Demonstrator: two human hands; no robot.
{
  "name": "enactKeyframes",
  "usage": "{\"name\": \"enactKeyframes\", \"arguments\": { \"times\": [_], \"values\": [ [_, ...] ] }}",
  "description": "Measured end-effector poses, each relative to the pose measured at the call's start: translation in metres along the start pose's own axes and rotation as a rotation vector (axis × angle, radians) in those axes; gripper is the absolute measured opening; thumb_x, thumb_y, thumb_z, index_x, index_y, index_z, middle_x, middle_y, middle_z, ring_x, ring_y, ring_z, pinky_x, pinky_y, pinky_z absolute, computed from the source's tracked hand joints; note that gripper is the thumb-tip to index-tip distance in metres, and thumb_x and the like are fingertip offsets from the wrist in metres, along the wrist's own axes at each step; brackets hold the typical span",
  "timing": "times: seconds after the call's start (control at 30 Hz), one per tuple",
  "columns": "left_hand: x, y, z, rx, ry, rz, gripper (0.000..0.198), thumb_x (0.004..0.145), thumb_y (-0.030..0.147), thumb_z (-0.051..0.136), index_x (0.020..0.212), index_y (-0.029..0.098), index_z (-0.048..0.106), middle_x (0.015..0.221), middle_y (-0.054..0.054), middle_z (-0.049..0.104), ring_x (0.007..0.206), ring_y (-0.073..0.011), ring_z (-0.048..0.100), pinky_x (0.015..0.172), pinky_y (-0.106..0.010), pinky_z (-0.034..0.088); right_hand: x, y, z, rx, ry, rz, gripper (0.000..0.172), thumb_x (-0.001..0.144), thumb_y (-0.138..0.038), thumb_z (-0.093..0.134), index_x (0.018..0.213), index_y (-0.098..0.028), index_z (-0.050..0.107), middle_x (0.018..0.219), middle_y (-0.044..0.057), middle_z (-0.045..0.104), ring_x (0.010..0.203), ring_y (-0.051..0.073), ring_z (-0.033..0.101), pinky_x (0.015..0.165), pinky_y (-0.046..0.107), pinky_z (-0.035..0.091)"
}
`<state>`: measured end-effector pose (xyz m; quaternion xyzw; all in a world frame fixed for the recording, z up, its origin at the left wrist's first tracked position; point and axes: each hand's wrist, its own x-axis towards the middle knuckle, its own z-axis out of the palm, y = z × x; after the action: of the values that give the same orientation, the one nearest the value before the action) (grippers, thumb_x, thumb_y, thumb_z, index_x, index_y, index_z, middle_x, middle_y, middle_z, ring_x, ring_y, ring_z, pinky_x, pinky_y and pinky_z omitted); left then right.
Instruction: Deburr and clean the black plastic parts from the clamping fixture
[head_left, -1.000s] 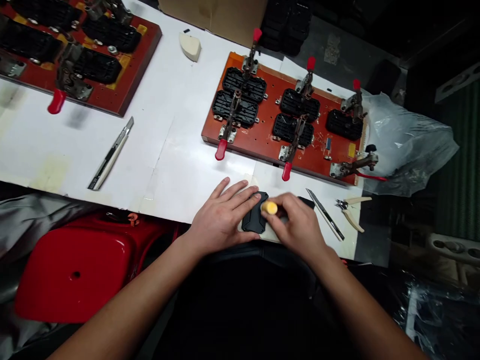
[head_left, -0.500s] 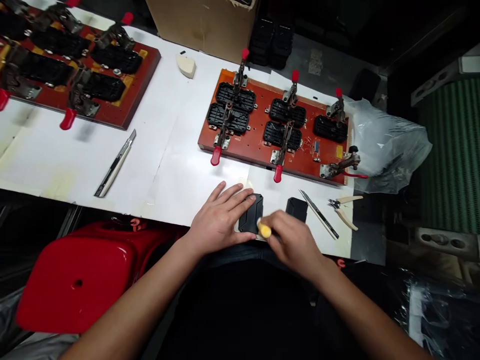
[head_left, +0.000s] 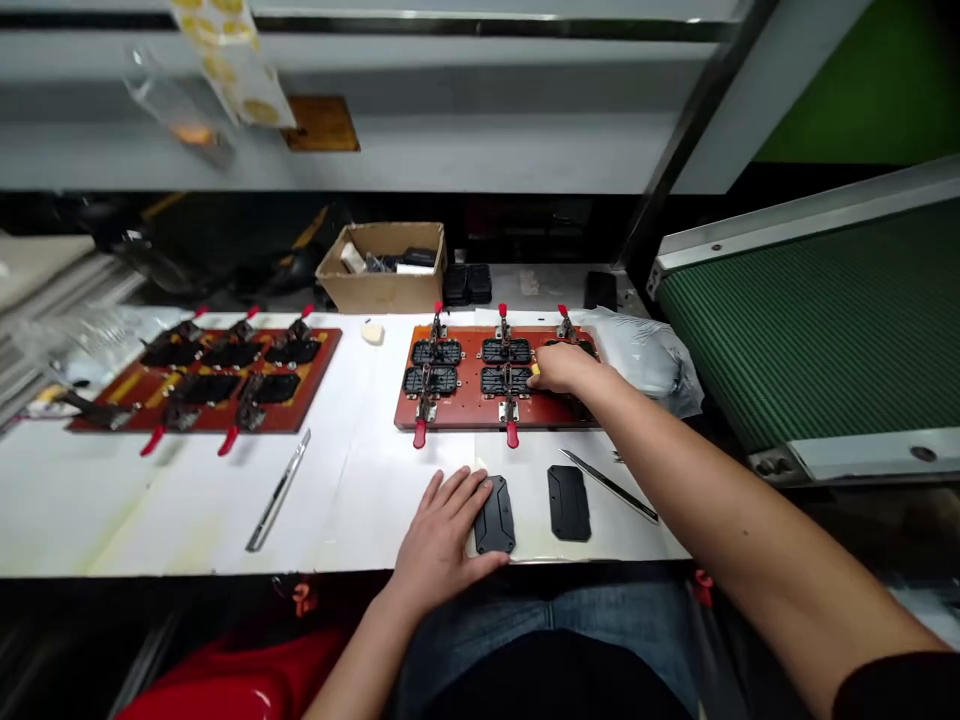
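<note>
My left hand (head_left: pixel 444 535) lies on the white table with its fingers spread. Its fingertips and thumb rest along the left side of a flat black plastic cover (head_left: pixel 495 520). A second black cover (head_left: pixel 570 503) lies to the right of it. Reaching forward over the red-brown clamp board (head_left: pixel 468 402), my right hand (head_left: pixel 564 368) is closed around a small tool with a yellow end (head_left: pixel 535 370), whose kind I cannot make out. Close to that hand is a ribbed black part (head_left: pixel 495 381) under a toggle clamp (head_left: pixel 512 432). My right hand hides the board's right part.
A utility knife (head_left: pixel 611 487) lies right of the covers, another knife (head_left: pixel 279 490) to the left. A second clamp board (head_left: pixel 315 385) stands at the left. Behind are a cardboard box (head_left: pixel 382 292) and a pale block (head_left: pixel 372 333). A plastic bag (head_left: pixel 645 355) and green conveyor (head_left: pixel 825 310) are at the right.
My right hand has left the black cover and moved forward over the clamp board, still holding the yellow-ended tool. My left hand stays at the cover. The view has tilted up.
</note>
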<state>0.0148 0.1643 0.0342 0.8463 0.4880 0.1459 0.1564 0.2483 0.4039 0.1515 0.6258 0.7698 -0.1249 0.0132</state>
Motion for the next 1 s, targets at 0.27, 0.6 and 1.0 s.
{"name": "enactKeyframes", "arguments": {
  "times": [0.27, 0.6, 1.0],
  "values": [
    [0.008, 0.010, -0.009, -0.012, -0.071, -0.071, 0.101, 0.088, 0.057, 0.077, 0.167, 0.026, 0.023, 0.170, -0.018, 0.038, 0.158, -0.0373, 0.034, 0.130, -0.065, 0.021, -0.131, 0.028, -0.001, 0.398, 0.162, -0.219, 0.031, 0.101, -0.047, 0.065, 0.122, -0.025, 0.068, 0.113, 0.007, 0.078, 0.101, 0.025, 0.072, 0.089, 0.037, 0.053],
    [0.022, 0.012, -0.013, -0.093, -0.061, -0.047, 0.080, 0.091, 0.049, 0.072, 0.161, 0.032, 0.035, 0.158, -0.013, 0.048, 0.145, -0.0396, 0.048, 0.118, -0.063, 0.045, -0.357, 0.151, 0.214, 0.706, 0.165, 0.520, 0.036, 0.102, -0.048, 0.053, 0.080, -0.022, 0.063, 0.068, -0.002, 0.064, 0.061, 0.019, 0.066, 0.059, 0.030, 0.056],
    [-0.093, 0.059, -0.006, -0.364, -0.264, -0.337, 0.083, 0.094, 0.058, 0.067, 0.165, 0.037, 0.032, 0.144, -0.013, 0.065, 0.128, -0.0362, 0.065, 0.107, -0.063, 0.054, -0.395, 0.153, 0.185, 0.578, 0.005, 0.190, 0.036, 0.084, -0.064, 0.058, 0.118, -0.064, 0.069, 0.134, 0.006, 0.071, 0.118, 0.042, 0.071, 0.080, 0.061, 0.065]
  ]
}}
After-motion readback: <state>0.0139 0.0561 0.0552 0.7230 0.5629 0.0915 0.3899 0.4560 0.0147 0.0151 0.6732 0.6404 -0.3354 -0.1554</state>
